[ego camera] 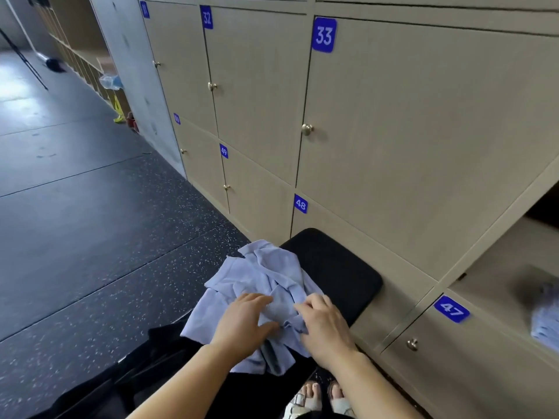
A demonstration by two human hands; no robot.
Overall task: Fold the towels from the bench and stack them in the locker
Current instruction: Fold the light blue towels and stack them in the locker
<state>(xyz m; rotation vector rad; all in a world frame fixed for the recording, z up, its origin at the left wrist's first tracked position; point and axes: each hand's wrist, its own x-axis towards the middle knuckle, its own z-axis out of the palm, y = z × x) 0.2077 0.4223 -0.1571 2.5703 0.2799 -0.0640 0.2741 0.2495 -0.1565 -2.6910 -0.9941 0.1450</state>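
A crumpled heap of light blue towels (266, 276) lies on the near end of a black padded bench (335, 267). My left hand (242, 320) rests on the heap with fingers reaching into the cloth. My right hand (323, 325) pinches a fold of towel at the heap's right side. At the right edge an open locker (511, 267) holds a blurred light blue folded towel (546, 319).
Beige lockers numbered 32, 33, 48, 49 stand shut along the wall, and locker 47 (452, 309) sits below the open one. Dark speckled floor (106, 237) spreads to the left. Dark cloth (157, 352) hangs by the bench, and my sandalled feet (320, 397) show below.
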